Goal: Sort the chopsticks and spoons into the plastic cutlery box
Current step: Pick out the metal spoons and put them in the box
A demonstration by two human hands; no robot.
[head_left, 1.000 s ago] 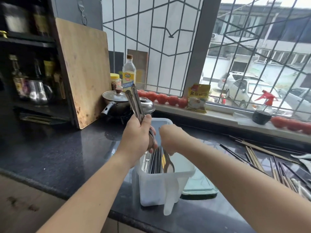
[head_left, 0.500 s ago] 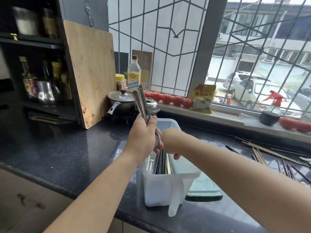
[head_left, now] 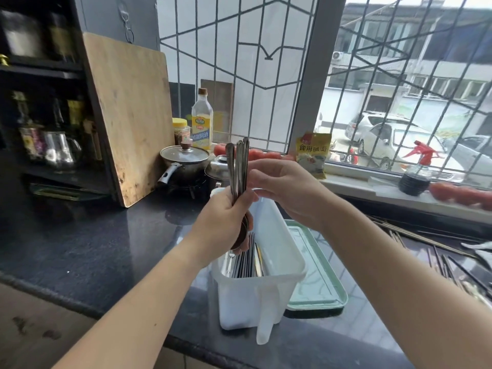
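The left hand (head_left: 226, 217) grips a bundle of metal spoons (head_left: 238, 166) upright, handles pointing up, just above the white plastic cutlery box (head_left: 277, 265) on the dark counter (head_left: 106, 249). The right hand (head_left: 282, 187) reaches in beside the handles, fingers loosely extended toward them — whether it touches them I cannot tell. Dark chopsticks (head_left: 246, 262) and a spoon or two already stand inside the box. More chopsticks (head_left: 426, 243) lie scattered on the counter to the right — a pale green tray (head_left: 319, 288) sits against the box
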